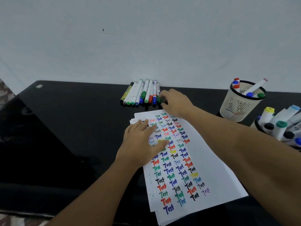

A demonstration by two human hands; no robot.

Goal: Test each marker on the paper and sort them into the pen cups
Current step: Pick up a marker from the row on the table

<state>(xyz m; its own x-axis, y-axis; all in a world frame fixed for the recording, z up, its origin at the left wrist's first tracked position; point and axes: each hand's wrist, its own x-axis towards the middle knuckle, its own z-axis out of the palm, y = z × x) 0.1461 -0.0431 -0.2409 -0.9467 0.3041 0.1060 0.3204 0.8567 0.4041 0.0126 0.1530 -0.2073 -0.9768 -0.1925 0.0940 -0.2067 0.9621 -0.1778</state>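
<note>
A black tabletop point(65, 128) runs along a pale wall, and at the middle of its far edge lies a row of markers point(140, 93), where the right hand point(175, 101) reaches the rightmost, green-capped marker point(158, 95), fingertips curled at its cap though whether they truly grip it is hard to tell. The left hand point(141, 144) lies flat, fingers spread, on the stack of paper point(203, 160) covered in coloured "Test" words, hiding part of them. Toward the right edge stand a mesh pen cup point(239, 108) holding several markers and a second cup point(259, 126), cut off by the frame.
</note>
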